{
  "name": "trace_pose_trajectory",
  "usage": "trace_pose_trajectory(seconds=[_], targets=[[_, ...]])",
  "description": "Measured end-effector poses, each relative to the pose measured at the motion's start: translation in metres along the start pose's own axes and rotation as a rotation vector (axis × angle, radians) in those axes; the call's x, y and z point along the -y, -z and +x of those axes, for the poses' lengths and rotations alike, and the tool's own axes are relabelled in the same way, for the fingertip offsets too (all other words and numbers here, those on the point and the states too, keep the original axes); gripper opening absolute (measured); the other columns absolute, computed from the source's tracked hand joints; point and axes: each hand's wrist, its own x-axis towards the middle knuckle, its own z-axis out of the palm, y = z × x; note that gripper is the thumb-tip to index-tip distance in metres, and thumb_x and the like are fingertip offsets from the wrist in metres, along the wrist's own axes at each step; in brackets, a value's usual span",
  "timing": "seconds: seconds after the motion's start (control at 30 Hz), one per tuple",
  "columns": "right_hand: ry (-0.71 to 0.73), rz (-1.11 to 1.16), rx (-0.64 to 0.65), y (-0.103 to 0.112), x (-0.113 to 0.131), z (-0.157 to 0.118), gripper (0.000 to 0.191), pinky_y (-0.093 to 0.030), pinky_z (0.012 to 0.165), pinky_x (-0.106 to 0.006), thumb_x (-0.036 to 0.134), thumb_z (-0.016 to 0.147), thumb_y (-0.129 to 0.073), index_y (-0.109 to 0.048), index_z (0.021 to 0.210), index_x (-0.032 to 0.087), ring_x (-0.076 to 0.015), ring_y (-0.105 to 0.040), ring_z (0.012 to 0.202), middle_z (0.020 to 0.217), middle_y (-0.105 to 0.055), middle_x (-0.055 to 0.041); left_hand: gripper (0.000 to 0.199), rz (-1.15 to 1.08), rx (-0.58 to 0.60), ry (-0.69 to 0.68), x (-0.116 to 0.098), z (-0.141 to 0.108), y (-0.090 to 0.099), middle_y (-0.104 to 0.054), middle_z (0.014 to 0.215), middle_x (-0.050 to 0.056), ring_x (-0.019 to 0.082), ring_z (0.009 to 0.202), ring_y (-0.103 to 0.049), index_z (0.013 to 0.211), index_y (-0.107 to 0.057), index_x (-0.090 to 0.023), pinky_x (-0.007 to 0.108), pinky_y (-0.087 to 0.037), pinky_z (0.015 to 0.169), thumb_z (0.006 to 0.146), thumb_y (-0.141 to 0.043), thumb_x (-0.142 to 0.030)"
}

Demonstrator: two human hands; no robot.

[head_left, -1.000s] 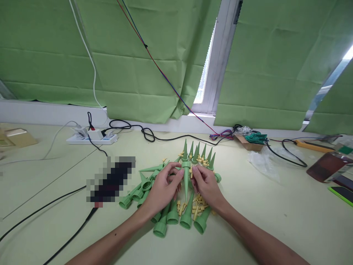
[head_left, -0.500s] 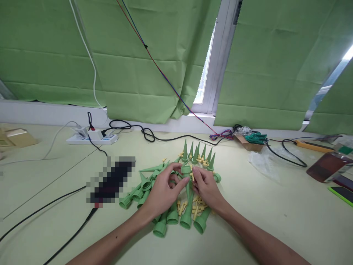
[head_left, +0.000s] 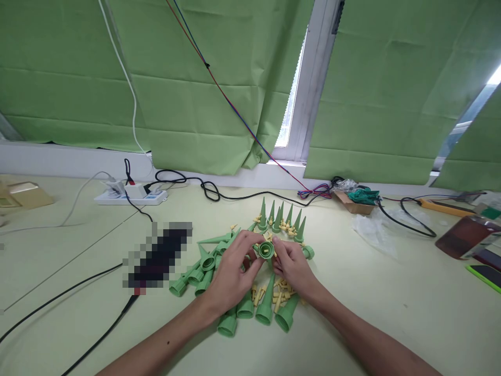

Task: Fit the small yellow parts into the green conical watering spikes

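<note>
My left hand (head_left: 237,266) is closed round a green plastic watering spike (head_left: 266,250), its open round end turned towards me. Something small and yellow shows inside that opening. Against the spike's right side, my right hand (head_left: 291,263) pinches a small yellow valve piece, mostly covered by the fingers. Under and left of my hands lie more green spikes (head_left: 226,325) in a loose pile. Several yellow valve pieces (head_left: 277,302) are heaped below my right hand. Behind, a group of green spikes (head_left: 263,215) stands points up, with yellow pieces at their bases.
A blurred dark device (head_left: 160,256) with a cable lies left. A white power strip (head_left: 131,197) and black cables run along the wall. At the right are a small cardboard box (head_left: 354,202), clear plastic wrap (head_left: 373,232), and a bottle of dark red liquid (head_left: 465,236) on its side.
The spike in my left hand has tipped so its open end now faces me. My right hand has barely moved, staying close against its side.
</note>
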Motion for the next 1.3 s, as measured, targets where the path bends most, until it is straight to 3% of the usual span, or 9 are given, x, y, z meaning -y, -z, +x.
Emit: trace_pose_trajectory(seconds=[0.1,0.23,0.33,0.43,0.67,0.87,1.1,1.3], targets=[[0.016,-0.023,-0.007,-0.0002,0.0005,-0.0007,0.049,-0.023,0.038,-0.023,0.052,0.094,-0.048,-0.033,0.058,0.022,-0.0069,-0.025,0.040,0.049,-0.025,0.0080,0.025,0.007,0.010,-0.014,0.0001,-0.0001,-0.0004,-0.052,0.107,0.004,0.011,0.073,-0.055,0.111,-0.052,-0.025,0.023,-0.047,0.063,0.091,-0.044,-0.013],[0.063,-0.089,-0.033,0.0006,0.0016,-0.0009,0.047,-0.025,0.039,-0.023,0.051,0.096,-0.045,-0.036,0.060,0.021,-0.0074,-0.030,0.039,0.050,-0.031,0.0074,0.022,-0.021,-0.045,0.089,0.0005,0.0002,-0.0016,-0.054,0.107,0.005,0.013,0.075,-0.057,0.111,-0.049,-0.024,0.022,-0.046,0.059,0.090,-0.049,-0.018],[0.110,-0.217,-0.066,0.0016,0.0032,-0.0016,0.045,-0.030,0.043,-0.024,0.049,0.098,-0.042,-0.039,0.062,0.021,-0.0085,-0.036,0.043,0.051,-0.038,0.0057,0.013,-0.099,-0.055,0.239,0.0012,0.0016,-0.0017,-0.055,0.082,0.000,0.011,0.061,-0.052,0.104,-0.049,-0.023,0.020,-0.039,0.049,0.093,-0.049,-0.030],[0.159,-0.353,-0.098,0.0025,0.0049,-0.0027,0.044,-0.033,0.048,-0.024,0.047,0.099,-0.040,-0.041,0.064,0.021,-0.0098,-0.041,0.047,0.054,-0.043,0.0043,0.024,-0.234,-0.033,0.360,0.0029,0.0039,-0.0014,-0.048,0.060,-0.005,0.010,0.046,-0.045,0.093,-0.050,-0.022,0.020,-0.036,0.043,0.095,-0.045,-0.045],[0.268,-0.571,-0.084,0.0028,0.0064,-0.0045,0.040,-0.030,0.053,-0.026,0.040,0.100,-0.038,-0.039,0.064,0.021,-0.0112,-0.038,0.052,0.056,-0.042,0.0038,0.034,-0.401,0.075,0.449,0.0043,0.0066,-0.0006,-0.047,0.057,-0.004,0.011,0.044,-0.047,0.086,-0.056,-0.020,0.020,-0.038,0.039,0.091,-0.047,-0.053],[0.269,-0.601,-0.072,0.0032,0.0041,-0.0050,0.039,-0.026,0.053,-0.027,0.038,0.100,-0.037,-0.034,0.065,0.021,-0.0111,-0.034,0.052,0.055,-0.036,0.0051,0.028,-0.350,0.083,0.416,-0.0005,0.0057,0.0017,-0.047,0.062,-0.004,0.009,0.046,-0.043,0.087,-0.055,-0.020,0.019,-0.037,0.040,0.090,-0.052,-0.048],[0.233,-0.571,-0.075,0.0032,0.0025,-0.0023,0.042,-0.028,0.052,-0.026,0.041,0.099,-0.037,-0.036,0.063,0.021,-0.0106,-0.036,0.051,0.054,-0.038,0.0046,0.017,-0.121,-0.004,0.198,0.0002,0.0049,0.0020,-0.054,0.091,0.002,0.012,0.070,-0.051,0.093,-0.059,-0.020,0.020,-0.041,0.053,0.090,-0.057,-0.037],[0.161,-0.489,-0.059,0.0052,-0.0004,-0.0002,0.046,-0.028,0.050,-0.026,0.046,0.099,-0.037,-0.036,0.061,0.020,-0.0102,-0.035,0.050,0.053,-0.037,0.0045,0.014,-0.066,-0.002,0.085,0.0041,0.0029,0.0005,-0.053,0.101,0.003,0.011,0.072,-0.052,0.103,-0.062,-0.022,0.021,-0.047,0.058,0.092,-0.056,-0.029]])
